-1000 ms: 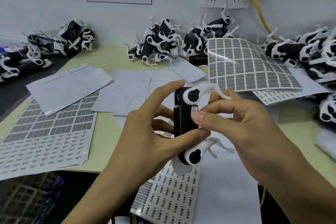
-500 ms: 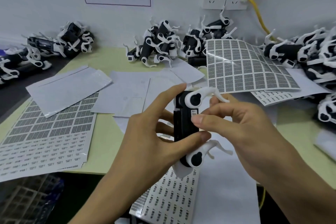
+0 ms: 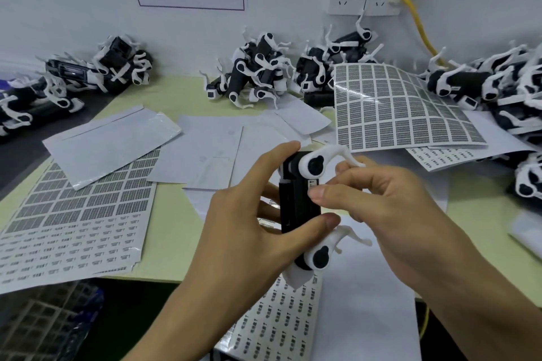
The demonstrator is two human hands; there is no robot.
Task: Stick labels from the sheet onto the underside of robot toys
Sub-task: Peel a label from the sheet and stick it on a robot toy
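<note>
The left hand (image 3: 249, 231) is gripping the toy (image 3: 299, 205) upright; the right hand (image 3: 387, 202) is pinching the label (image 3: 313, 184) against its right side.

Little has been altered over the last second. The toy (image 3: 297, 202) has been tipped slightly, so that its upper white leg (image 3: 328, 157) is now raised a little further above the right hand (image 3: 390, 211). The right forefinger (image 3: 325, 193), earlier laid across the black body just below a small white label (image 3: 313, 183), has been drawn up against the label's lower edge, while the left thumb (image 3: 319, 221) has been slid a touch nearer the right hand.
</note>
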